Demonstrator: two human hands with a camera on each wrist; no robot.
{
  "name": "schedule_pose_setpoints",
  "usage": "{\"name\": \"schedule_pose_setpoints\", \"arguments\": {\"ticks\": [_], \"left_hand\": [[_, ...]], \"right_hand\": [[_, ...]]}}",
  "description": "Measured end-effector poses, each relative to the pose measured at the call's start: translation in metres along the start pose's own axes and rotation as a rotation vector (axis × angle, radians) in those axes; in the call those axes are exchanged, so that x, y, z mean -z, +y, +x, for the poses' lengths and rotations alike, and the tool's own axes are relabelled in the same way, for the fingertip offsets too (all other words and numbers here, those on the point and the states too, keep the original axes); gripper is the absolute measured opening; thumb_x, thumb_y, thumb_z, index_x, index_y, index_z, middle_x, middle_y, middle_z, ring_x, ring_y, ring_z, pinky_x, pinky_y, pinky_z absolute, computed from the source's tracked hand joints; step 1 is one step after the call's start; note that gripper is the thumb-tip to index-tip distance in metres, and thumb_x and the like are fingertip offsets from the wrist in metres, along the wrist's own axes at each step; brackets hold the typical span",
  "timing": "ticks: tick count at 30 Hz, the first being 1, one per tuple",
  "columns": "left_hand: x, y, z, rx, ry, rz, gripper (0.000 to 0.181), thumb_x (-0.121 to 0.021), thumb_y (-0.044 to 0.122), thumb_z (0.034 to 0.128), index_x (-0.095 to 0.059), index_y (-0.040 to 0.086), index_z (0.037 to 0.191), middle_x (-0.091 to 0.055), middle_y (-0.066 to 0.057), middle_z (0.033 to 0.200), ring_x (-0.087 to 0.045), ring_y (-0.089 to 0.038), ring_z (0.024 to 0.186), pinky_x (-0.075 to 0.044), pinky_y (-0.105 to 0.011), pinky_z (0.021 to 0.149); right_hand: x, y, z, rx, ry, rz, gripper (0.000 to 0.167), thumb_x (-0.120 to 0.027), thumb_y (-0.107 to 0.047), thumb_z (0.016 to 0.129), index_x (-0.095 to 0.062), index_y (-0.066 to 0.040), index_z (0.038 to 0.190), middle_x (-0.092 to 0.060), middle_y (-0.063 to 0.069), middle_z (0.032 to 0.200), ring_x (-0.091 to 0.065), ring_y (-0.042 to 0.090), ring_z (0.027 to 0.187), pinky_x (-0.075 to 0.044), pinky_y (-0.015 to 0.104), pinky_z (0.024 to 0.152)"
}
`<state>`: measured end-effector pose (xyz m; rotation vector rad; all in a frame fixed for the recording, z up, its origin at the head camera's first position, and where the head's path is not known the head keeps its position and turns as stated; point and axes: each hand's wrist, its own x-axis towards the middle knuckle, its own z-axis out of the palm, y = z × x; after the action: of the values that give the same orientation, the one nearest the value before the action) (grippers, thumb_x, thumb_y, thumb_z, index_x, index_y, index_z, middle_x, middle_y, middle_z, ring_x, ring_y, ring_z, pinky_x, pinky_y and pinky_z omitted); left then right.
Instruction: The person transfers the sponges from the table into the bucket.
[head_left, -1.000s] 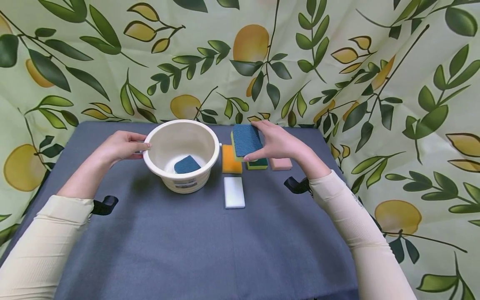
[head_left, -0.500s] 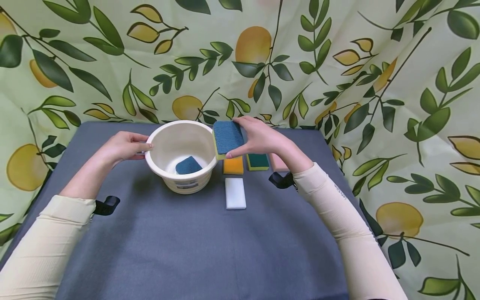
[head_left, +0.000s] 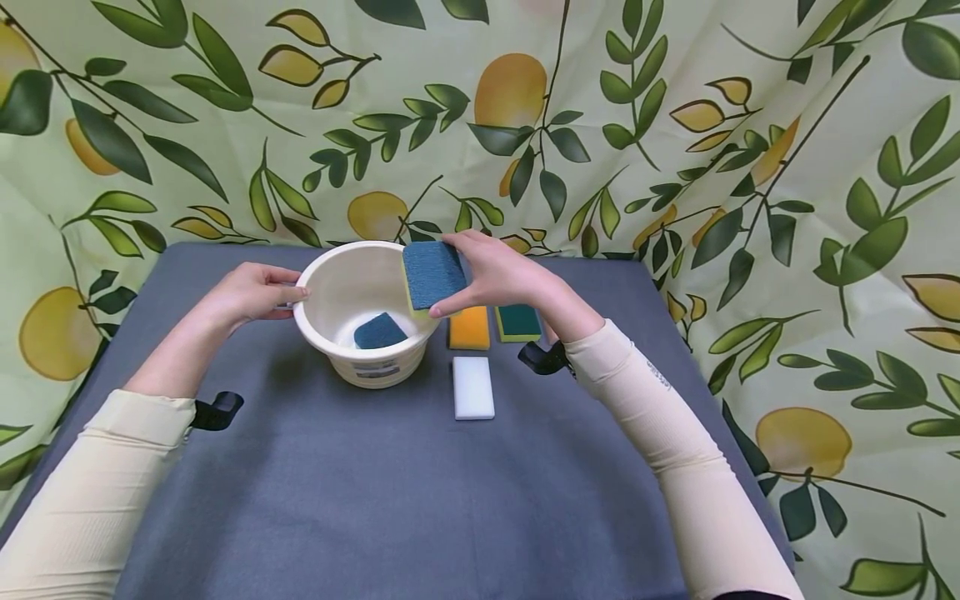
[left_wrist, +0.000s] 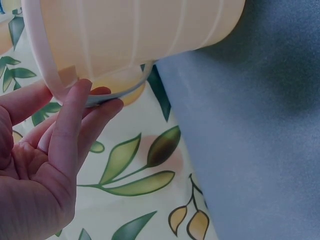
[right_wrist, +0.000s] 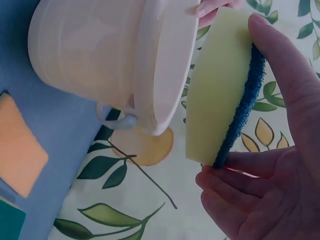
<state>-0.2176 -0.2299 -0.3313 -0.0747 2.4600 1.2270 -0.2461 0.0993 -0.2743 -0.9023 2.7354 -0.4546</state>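
Note:
In the head view, a cream plastic basin (head_left: 348,287) stands on the table, and a blue-topped sponge (head_left: 380,332) lies inside it. My left hand (head_left: 251,293) grips the basin's left rim; the left wrist view has its fingers at the rim and a loop handle (left_wrist: 122,93). With my right hand (head_left: 498,271) I pinch a second scouring sponge (head_left: 433,275), thumb at one end and fingers at the other. It is held up over the basin's right rim. Its yellow foam (right_wrist: 217,95) faces the basin in the right wrist view.
Right of the basin lie an orange sponge (head_left: 468,329) and a dark green and yellow sponge (head_left: 517,323). A white sponge block (head_left: 473,388) lies nearer me. My right wrist mostly hides a pink one. Leaf-patterned cloth (head_left: 420,67) hangs behind the table.
My right hand has carried the blue and yellow sponge leftward, from above the orange sponge to the basin's right rim. My left hand stays on the rim.

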Motion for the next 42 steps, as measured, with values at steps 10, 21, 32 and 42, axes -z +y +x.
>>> {"name": "schedule_pose_setpoints", "arguments": {"ticks": [10,21,32,42], "left_hand": [[0.000,0.000,0.000,-0.004,-0.007,0.003,0.057,-0.058,0.020,0.0993,-0.038,-0.012,0.142,-0.045,-0.032,0.136,-0.061,-0.021,0.098,-0.057,-0.034,0.085],[0.000,0.000,-0.001,-0.013,-0.009,-0.008,0.056,-0.058,0.019,0.0989,-0.040,-0.012,0.141,-0.047,-0.032,0.135,-0.061,-0.014,0.091,-0.058,-0.031,0.082],[0.000,-0.001,0.000,-0.002,-0.001,-0.011,0.057,-0.058,0.020,0.0988,-0.039,-0.012,0.142,-0.047,-0.032,0.134,-0.061,-0.014,0.091,-0.058,-0.030,0.081],[0.000,-0.002,0.000,-0.008,0.004,-0.017,0.057,-0.059,0.020,0.0985,-0.040,-0.012,0.141,-0.047,-0.032,0.135,-0.061,-0.015,0.092,-0.058,-0.032,0.083]], "right_hand": [[-0.008,-0.012,0.015,0.025,-0.022,-0.008,0.109,-0.079,-0.059,0.071,-0.028,-0.006,0.152,-0.038,0.012,0.147,-0.043,0.024,0.124,-0.042,0.037,0.104],[-0.019,-0.026,0.031,0.074,-0.045,-0.010,0.107,-0.078,-0.056,0.074,-0.028,-0.003,0.152,-0.036,0.013,0.149,-0.041,0.023,0.128,-0.038,0.035,0.109],[-0.036,-0.032,0.042,0.080,-0.081,0.013,0.105,-0.078,-0.057,0.074,-0.029,-0.005,0.151,-0.040,0.012,0.143,-0.045,0.021,0.120,-0.045,0.033,0.100],[-0.049,-0.033,0.052,0.110,-0.091,0.002,0.106,-0.078,-0.056,0.074,-0.027,-0.004,0.151,-0.035,0.013,0.150,-0.041,0.020,0.124,-0.041,0.031,0.104]]}}
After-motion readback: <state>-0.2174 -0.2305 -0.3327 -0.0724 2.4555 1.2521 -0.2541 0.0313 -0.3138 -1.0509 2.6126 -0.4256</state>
